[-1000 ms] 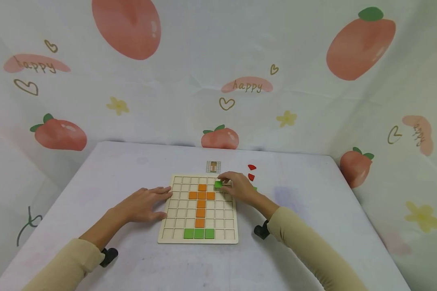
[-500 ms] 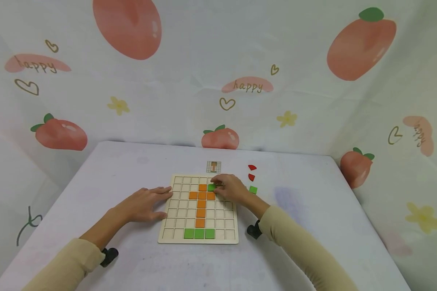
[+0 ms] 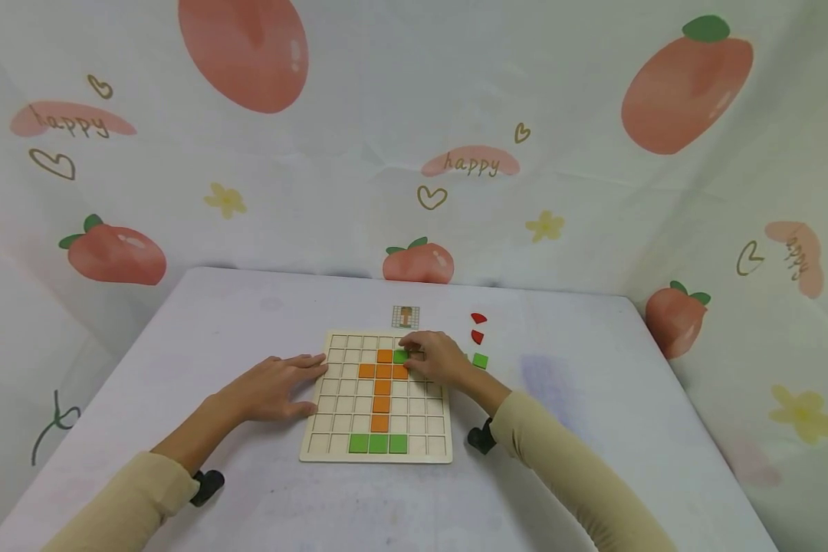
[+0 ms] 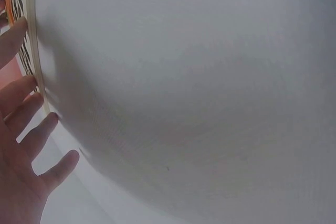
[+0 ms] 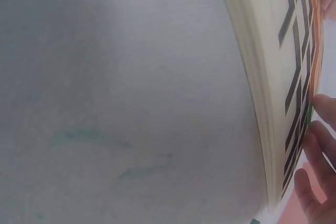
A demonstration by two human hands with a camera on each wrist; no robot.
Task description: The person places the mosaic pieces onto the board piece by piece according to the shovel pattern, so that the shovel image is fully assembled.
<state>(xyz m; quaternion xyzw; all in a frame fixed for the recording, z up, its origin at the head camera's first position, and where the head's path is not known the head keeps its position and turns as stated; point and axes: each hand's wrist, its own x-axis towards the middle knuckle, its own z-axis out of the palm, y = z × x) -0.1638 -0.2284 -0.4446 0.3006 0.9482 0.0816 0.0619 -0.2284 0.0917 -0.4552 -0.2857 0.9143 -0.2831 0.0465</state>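
Note:
A pale wooden grid board [image 3: 339, 402] lies flat on the table. Orange square tiles [image 3: 382, 388] form a cross on it, and a row of green tiles [image 3: 378, 444] fills part of its nearest row. My right hand [image 3: 438, 359] pinches a green square tile [image 3: 401, 356] between thumb and fingers, in the cell right of the topmost orange tile; in the right wrist view only a sliver of that green tile [image 5: 310, 115] shows. My left hand [image 3: 271, 389], fingers extended, touches the board's left edge; its spread fingers also appear in the left wrist view.
Beyond the board lies a small printed pattern card [image 3: 405, 317]. Two red wedge-shaped pieces [image 3: 478, 318] and a loose green tile [image 3: 480, 361] sit to the right, with another bit of green partly hidden by my right hand. A patterned cloth [image 3: 331, 153] hangs behind the table.
My right hand has moved left and slightly nearer with the green tile, bringing it beside the top orange tile; over the last half second it stays there. The left hand has not moved.

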